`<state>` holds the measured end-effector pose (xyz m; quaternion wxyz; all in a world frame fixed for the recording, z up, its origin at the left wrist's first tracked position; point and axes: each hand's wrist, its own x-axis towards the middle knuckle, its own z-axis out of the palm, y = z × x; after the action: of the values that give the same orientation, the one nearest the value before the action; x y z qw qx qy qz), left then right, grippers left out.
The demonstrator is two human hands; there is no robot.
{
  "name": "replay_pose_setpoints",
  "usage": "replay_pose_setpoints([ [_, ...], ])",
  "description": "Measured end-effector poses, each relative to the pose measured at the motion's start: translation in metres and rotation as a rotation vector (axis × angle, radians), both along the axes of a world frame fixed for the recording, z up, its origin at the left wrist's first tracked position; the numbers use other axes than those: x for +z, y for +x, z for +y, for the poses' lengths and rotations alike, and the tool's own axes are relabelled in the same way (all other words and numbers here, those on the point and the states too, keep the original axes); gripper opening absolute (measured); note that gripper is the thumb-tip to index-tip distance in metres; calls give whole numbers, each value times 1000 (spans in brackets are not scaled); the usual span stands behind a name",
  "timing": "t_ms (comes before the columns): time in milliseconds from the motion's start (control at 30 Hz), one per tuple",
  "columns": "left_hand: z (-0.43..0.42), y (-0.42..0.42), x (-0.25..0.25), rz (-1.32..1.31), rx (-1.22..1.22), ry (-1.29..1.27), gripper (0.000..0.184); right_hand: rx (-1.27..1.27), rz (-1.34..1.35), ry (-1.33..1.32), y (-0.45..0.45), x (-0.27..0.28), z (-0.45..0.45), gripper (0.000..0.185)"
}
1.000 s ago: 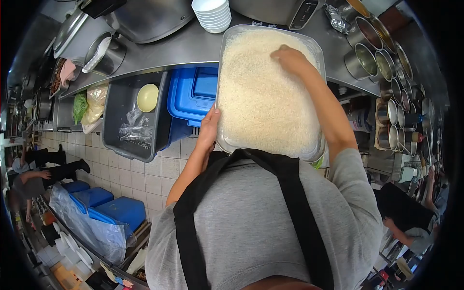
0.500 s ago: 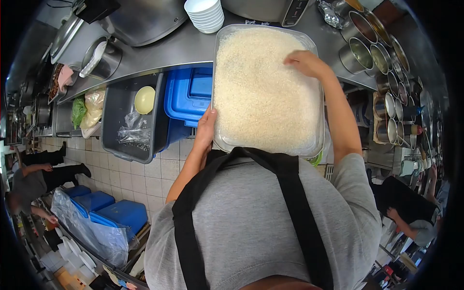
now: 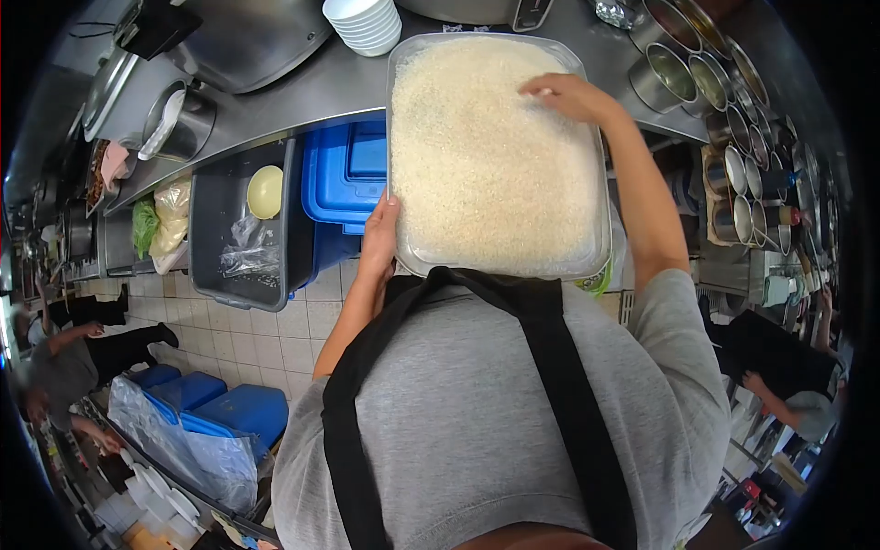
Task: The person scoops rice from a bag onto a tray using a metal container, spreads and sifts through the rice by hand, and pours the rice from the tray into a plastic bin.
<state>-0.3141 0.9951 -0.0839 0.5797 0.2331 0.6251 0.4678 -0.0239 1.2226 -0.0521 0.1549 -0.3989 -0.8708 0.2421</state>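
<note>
A wide, clear-rimmed container (image 3: 403, 261) full of pale, rice-like grains (image 3: 486, 165) rests partly on the steel counter and reaches back to my chest. My left hand (image 3: 378, 240) holds its left side, thumb at the rim and the other fingers hidden below. Over the upper right of the grains is my right hand (image 3: 570, 97), fingers stretched forward and slightly bent, with nothing visible in them. The fingertips are at the surface; whether they press into it I cannot tell.
Stacked white bowls (image 3: 364, 26) stand behind the container on the counter (image 3: 266, 115). Metal pots (image 3: 662, 81) crowd the right. Below left are an open grey bin (image 3: 206, 261) with a yellow bowl (image 3: 266, 192) and a blue-lidded bin (image 3: 325, 174). Other people work at both sides.
My right hand has shifted slightly left and up over the grains. The whole view has moved a little, while my left hand keeps its hold on the container's left side.
</note>
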Motion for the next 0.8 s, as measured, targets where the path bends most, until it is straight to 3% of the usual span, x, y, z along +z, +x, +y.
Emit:
replay_pose_setpoints([
  [67, 1, -2, -2, -19, -15, 54, 44, -30, -281, -384, 15, 30, -28, 25],
  [100, 2, -2, 2, 1, -15, 24, 44, -34, -287, -384, 22, 31, -36, 25],
  [167, 2, -2, 3, -11, -14, 24, 44, -58, -446, -637, 33, 29, -47, 22],
  [333, 1, -3, -2, -37, -43, 64, 45, 60, -403, -248, 14, -28, -35, 23],
  [500, 0, -2, 0, 1, -46, 78, 46, 13, -1, 264, -8, -37, -19, 26],
  [533, 0, -2, 1, -1, -41, 81, 46, 19, -2, 267, -12, -23, -22, 26],
  [600, 0, -3, 2, -5, -22, 42, 47, 31, -316, -191, -13, 7, -35, 26],
  [700, 1, -7, -10, -39, -23, 50, 47, 150, -334, -390, -27, 26, -67, 23],
  [733, 1, -6, -6, -39, -18, 48, 47, 154, -335, -391, -27, 12, -65, 23],
  [800, 0, -1, 5, -22, 8, -18, 46, 205, -286, -121, -28, -30, -53, 25],
])
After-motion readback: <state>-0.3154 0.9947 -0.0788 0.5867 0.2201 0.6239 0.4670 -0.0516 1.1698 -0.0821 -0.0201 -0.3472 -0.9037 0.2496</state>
